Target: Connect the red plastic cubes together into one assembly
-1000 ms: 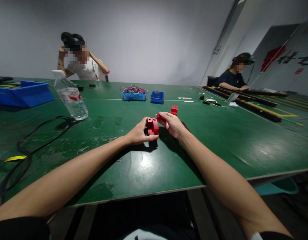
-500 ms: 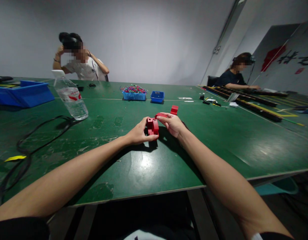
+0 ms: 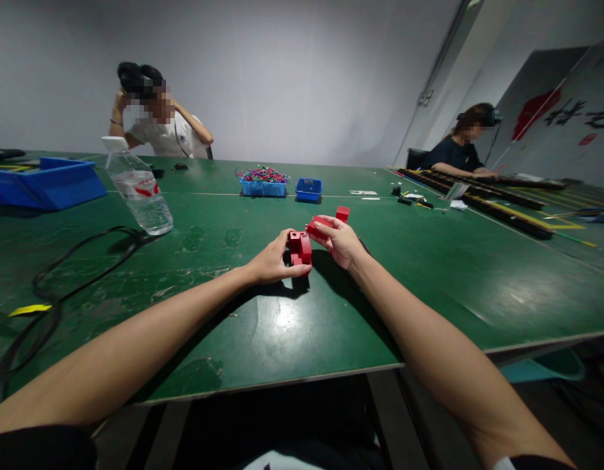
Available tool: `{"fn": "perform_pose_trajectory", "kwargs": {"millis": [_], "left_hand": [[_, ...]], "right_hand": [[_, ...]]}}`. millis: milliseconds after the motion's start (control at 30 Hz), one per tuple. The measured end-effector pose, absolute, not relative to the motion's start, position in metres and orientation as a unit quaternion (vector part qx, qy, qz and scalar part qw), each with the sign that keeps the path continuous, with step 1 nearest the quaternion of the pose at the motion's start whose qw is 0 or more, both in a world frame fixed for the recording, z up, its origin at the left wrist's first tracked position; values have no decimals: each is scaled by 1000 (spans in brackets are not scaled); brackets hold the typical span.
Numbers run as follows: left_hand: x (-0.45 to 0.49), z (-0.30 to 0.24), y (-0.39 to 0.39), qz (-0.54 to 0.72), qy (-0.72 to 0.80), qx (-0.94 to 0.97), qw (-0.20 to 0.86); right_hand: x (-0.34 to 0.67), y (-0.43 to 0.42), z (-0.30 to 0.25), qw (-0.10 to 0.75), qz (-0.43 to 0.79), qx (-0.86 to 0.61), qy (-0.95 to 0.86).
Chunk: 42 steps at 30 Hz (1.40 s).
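Observation:
My left hand (image 3: 275, 260) grips a red block-like part with a curved section (image 3: 302, 249), thumb at its lower edge and fingers on its upper side. Just to the right, my right hand (image 3: 339, 240) pinches a second red piece (image 3: 319, 226) between thumb and fingers, close to the upper right corner of the first. Beyond the right fingers a red block (image 3: 343, 213) shows, partly hidden by the hand. A dark object behind the right wrist is mostly covered.
A blue tray of colourful wires (image 3: 263, 186) and a small blue tray (image 3: 309, 189) stand ahead. Left are a water bottle (image 3: 142, 196), black cables (image 3: 81, 264) and a blue bin (image 3: 47, 186). Long dark rails (image 3: 492, 202) lie right. Two people sit across the green table (image 3: 223, 346).
My right hand has turned the red piece, so more of its broad face shows. The left hand and its red part have hardly moved.

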State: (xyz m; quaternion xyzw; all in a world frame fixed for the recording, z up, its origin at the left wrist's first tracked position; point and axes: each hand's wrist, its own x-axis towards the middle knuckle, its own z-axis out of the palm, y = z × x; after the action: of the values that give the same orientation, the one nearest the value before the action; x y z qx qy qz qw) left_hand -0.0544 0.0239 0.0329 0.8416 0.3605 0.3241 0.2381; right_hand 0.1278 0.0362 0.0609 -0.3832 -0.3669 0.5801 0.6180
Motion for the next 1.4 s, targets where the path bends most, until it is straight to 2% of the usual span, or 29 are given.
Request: {"fn": "perform_pose_trajectory", "kwargs": {"millis": [1400], "left_hand": [[-54,32,25,325,362,843,230]], "right_hand": [[128,37,60,620,566,-390,-379]]}}
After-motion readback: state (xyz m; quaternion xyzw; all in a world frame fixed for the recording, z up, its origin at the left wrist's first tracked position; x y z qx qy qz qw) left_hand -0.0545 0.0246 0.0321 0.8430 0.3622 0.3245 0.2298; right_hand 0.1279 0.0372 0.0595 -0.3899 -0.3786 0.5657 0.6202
